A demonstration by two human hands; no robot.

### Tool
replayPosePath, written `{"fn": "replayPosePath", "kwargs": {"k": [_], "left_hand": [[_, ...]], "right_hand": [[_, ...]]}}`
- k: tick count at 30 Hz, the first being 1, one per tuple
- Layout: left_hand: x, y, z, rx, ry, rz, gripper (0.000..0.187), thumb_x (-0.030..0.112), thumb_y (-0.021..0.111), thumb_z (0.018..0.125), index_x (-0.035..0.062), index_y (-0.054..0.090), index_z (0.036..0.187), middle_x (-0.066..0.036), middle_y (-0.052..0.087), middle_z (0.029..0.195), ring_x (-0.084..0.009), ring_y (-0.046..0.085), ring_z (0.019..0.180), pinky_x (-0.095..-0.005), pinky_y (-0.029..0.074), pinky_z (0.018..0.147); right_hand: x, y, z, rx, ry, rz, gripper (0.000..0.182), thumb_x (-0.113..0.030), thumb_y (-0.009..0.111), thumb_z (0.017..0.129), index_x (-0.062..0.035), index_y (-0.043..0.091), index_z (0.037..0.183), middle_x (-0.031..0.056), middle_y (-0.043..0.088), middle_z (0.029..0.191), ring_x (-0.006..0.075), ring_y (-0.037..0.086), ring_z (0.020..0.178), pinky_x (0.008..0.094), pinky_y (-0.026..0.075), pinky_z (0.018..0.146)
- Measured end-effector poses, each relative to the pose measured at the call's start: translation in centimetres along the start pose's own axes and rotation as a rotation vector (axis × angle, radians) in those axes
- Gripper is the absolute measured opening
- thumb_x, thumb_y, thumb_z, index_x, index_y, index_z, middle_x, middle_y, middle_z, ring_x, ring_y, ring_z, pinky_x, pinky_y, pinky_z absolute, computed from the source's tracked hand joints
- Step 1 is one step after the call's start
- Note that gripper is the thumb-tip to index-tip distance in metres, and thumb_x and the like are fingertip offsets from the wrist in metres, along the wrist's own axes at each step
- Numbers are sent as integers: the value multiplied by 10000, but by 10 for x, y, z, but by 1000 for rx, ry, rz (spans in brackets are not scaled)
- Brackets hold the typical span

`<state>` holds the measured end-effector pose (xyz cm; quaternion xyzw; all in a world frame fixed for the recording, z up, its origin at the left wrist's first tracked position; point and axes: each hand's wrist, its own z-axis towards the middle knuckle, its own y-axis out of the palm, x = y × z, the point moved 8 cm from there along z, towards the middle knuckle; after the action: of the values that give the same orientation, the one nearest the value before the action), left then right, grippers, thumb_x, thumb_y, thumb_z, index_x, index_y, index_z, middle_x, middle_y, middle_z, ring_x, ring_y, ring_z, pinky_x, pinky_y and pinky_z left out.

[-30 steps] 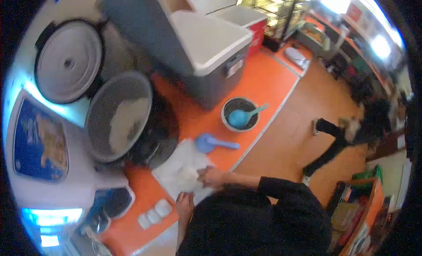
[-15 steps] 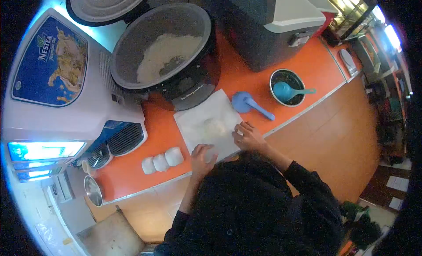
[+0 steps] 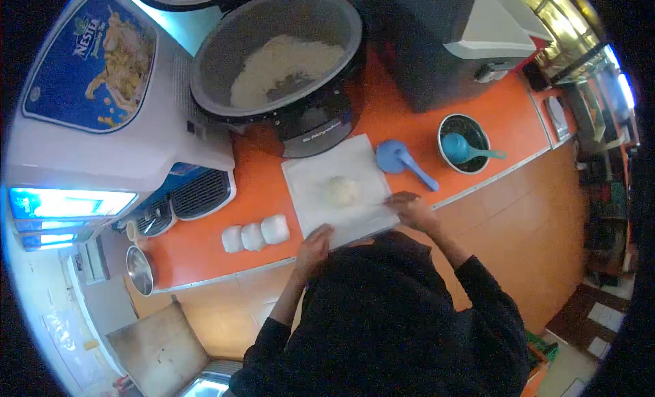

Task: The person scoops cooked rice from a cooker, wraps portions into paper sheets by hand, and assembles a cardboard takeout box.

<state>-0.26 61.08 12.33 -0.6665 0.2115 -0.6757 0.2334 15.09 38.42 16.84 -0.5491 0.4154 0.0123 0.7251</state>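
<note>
A white paper sheet lies spread on the orange counter, with a rounded mound of rice at its middle. My left hand is at the near left edge of the sheet, its fingers closed on the paper. At the right edge, my right hand pinches the paper between bent fingers. Just beyond the sheet rests a blue rice scoop, its handle pointing toward my right hand. Several white wrapped bundles sit in a row left of my left hand.
A large rice cooker holding rice stands open behind the sheet. To the right, a metal pot contains dark food and a teal ladle. A drink dispenser occupies the left side. A metal bowl stands at the counter's left end.
The rice mound shows more clearly on a flatter sheet. My hands have moved slightly apart along its edges. The whole view has shifted a little.
</note>
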Motion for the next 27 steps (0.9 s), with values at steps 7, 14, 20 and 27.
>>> {"fn": "replayPosePath", "kwargs": {"k": [7,14,20,27], "left_hand": [[-21,-68,54,574,-259,-173,274,256,624,888,-11,670,850,-59,579,651,-129,540,599,-305,446,574],[-26,-60,69,443,-603,-67,445,372,640,864,-16,576,658,-58,514,533,-122,486,509,-322,392,497],[25,-80,43,800,-186,292,393,320,577,907,-7,571,689,-118,614,640,-196,547,520,-380,446,596],[-55,12,-3,92,-981,-1199,346,255,434,980,-57,578,1026,-143,658,962,-242,634,685,-340,512,720]], "right_hand": [[84,32,58,386,479,549,117,-38,609,793,-2,636,902,132,676,821,261,663,717,382,508,634],[30,7,63,705,358,59,101,-113,564,878,-15,590,881,116,580,612,310,576,545,416,421,494],[-37,-26,61,508,352,-381,525,3,503,769,-6,427,1288,215,579,1115,357,577,976,454,463,809],[-88,44,71,66,-199,-230,616,-48,486,785,-53,364,1389,87,367,1445,227,329,1350,408,274,1110]]}}
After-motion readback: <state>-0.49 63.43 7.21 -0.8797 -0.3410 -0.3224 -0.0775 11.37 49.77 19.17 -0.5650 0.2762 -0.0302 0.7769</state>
